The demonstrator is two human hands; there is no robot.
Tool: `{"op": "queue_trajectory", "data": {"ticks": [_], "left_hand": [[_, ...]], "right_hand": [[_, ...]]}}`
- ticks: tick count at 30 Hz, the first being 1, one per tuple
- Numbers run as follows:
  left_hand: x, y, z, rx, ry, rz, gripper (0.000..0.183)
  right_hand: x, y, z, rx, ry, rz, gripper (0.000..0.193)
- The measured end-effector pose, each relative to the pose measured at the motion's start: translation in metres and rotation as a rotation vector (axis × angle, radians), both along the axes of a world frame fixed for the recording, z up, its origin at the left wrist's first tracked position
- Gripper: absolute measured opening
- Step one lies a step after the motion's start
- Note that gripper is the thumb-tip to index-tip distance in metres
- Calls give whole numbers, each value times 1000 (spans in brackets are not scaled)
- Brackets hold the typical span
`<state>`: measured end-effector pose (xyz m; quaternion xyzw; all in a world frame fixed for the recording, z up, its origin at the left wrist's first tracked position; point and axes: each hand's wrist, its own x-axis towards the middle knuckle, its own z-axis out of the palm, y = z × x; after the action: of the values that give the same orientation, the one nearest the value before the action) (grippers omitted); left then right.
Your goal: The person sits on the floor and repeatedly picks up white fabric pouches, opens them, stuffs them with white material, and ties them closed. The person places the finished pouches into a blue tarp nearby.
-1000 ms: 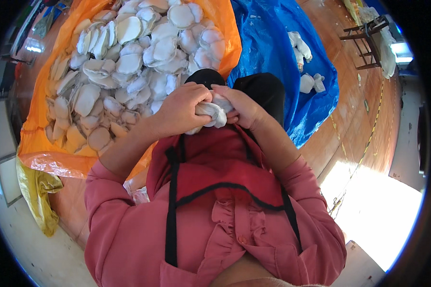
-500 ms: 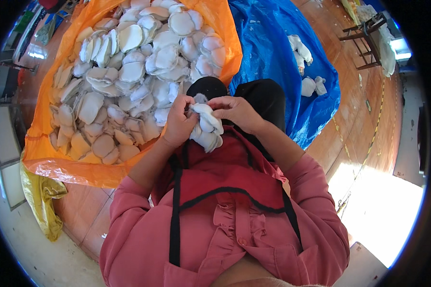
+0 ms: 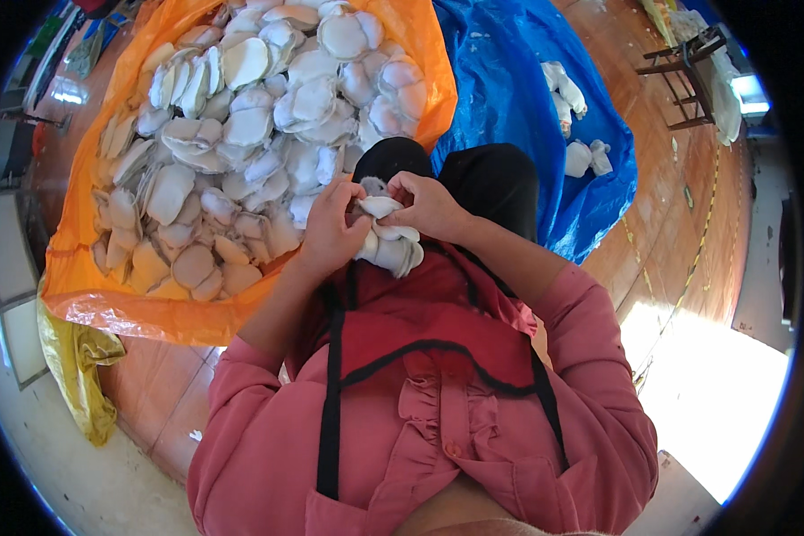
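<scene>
Above my lap, both hands pinch a soft white plush piece [image 3: 391,255] with rounded lobes, like an unstuffed toy part. A small grey fuzzy tuft [image 3: 374,187] shows at its upper end, between my hands. My left hand [image 3: 333,228] is closed on the piece's left edge. From the other side, the thumb and fingers of my right hand [image 3: 427,207] grip its top edge. What lies under the fingertips is hidden. Beyond my left hand, many similar flat rounded white plush pieces [image 3: 246,125] are heaped in a large orange sheet or sack [image 3: 152,317].
A blue plastic sheet or sack [image 3: 500,80] spreads at the far right, bearing a few white plush pieces [image 3: 578,159]. A wooden stool [image 3: 685,76] stands at the back right. A yellow bag [image 3: 79,375] lies at the left on the tiled floor [image 3: 156,384].
My left hand has turned so its fingers reach up over the piece. The right hand pinches its top more closely. The white piece is bunched up slightly higher.
</scene>
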<state>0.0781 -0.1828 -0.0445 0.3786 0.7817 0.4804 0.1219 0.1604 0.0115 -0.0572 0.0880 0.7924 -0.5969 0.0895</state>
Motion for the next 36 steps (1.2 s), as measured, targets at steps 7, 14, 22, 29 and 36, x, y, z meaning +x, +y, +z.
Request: {"op": "queue_trajectory", "data": {"ticks": [7, 14, 22, 29, 36], "left_hand": [[-19, -24, 12, -23, -248, -188, 11], [-17, -23, 14, -165, -192, -121, 18], [0, -11, -5, -60, 46, 69, 21], [1, -15, -12, -162, 132, 194, 17], [3, -2, -21, -118, 369, 276, 12]], "right_hand": [[3, -26, -14, 142, 209, -100, 33], [-3, -35, -23, 210, 248, -186, 27], [-7, -45, -17, 328, 234, -278, 22], [-13, -4, -5, -75, 38, 117, 25], [-20, 21, -5, -328, -129, 326, 39]]}}
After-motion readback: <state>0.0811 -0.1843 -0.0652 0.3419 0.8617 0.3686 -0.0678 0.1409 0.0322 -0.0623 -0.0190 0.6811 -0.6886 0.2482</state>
